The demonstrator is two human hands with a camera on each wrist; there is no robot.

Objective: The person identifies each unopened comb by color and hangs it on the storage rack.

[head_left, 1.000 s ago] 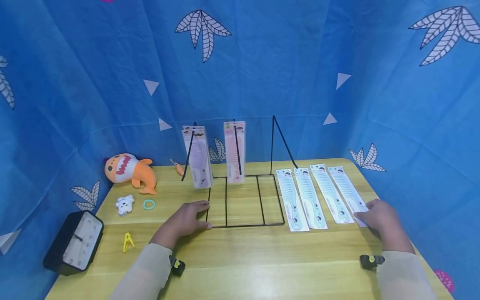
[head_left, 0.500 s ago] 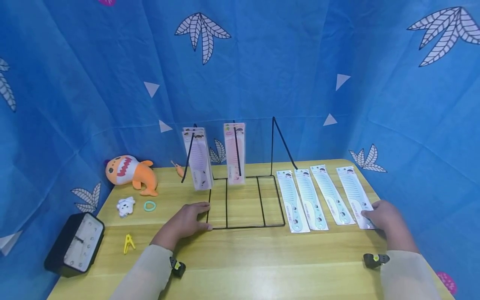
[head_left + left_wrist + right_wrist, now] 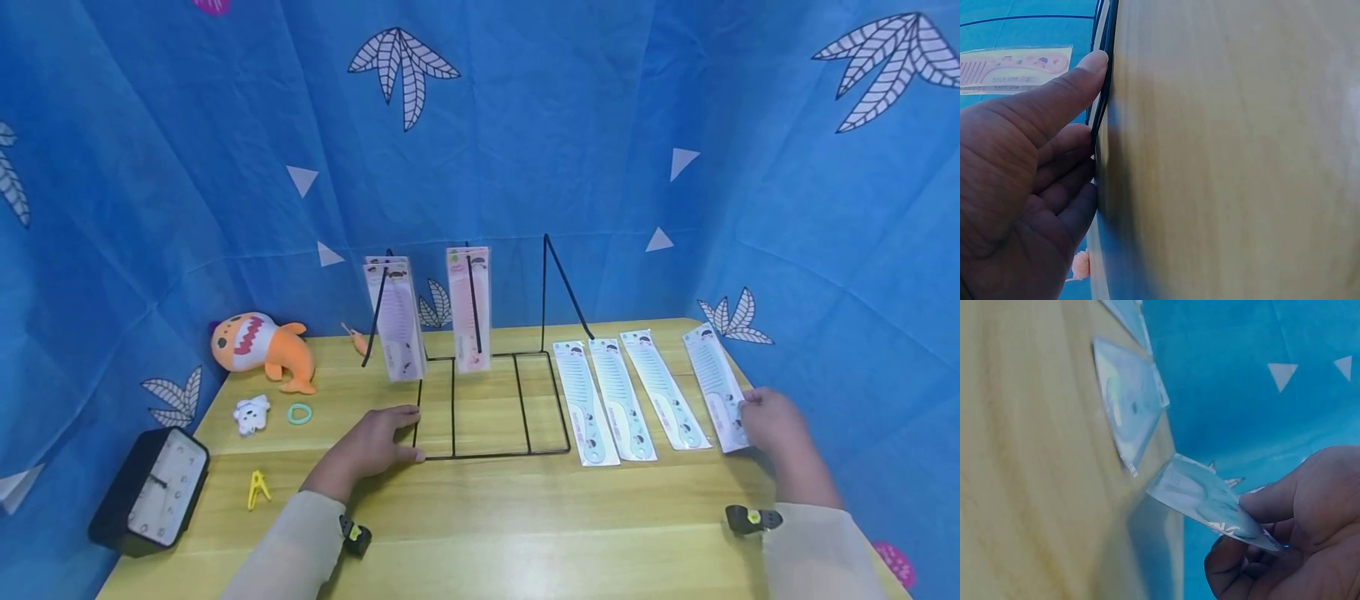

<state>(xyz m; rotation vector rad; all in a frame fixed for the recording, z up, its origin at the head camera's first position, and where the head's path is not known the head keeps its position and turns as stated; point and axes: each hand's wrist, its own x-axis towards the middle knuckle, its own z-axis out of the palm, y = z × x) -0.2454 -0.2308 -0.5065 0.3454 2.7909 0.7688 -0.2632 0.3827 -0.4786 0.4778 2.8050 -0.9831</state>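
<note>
My right hand (image 3: 776,421) pinches a packaged blue comb (image 3: 716,387) by its right edge between thumb and fingers. In the right wrist view this comb pack (image 3: 1200,497) is tilted, its near edge up off the table. My left hand (image 3: 371,442) touches the front left corner of a black wire rack (image 3: 491,455), thumb and fingertips against the wire with the fingers loosely bent. Purple comb packs (image 3: 397,321) hang on the rack's left hook, and pink comb packs (image 3: 465,308) on the middle one. Three more blue comb packs (image 3: 618,400) lie right of the rack.
On the left stand or lie an orange shark plush (image 3: 270,346), a small white toy (image 3: 251,414), a green ring (image 3: 299,413), a yellow clip (image 3: 258,487) and a black clock (image 3: 150,492). A blue curtain (image 3: 525,150) surrounds the table (image 3: 487,533).
My right hand has drawn the rightmost blue comb pack to the right, away from the other three, and tilted it. The left hand stays at the rack's corner.
</note>
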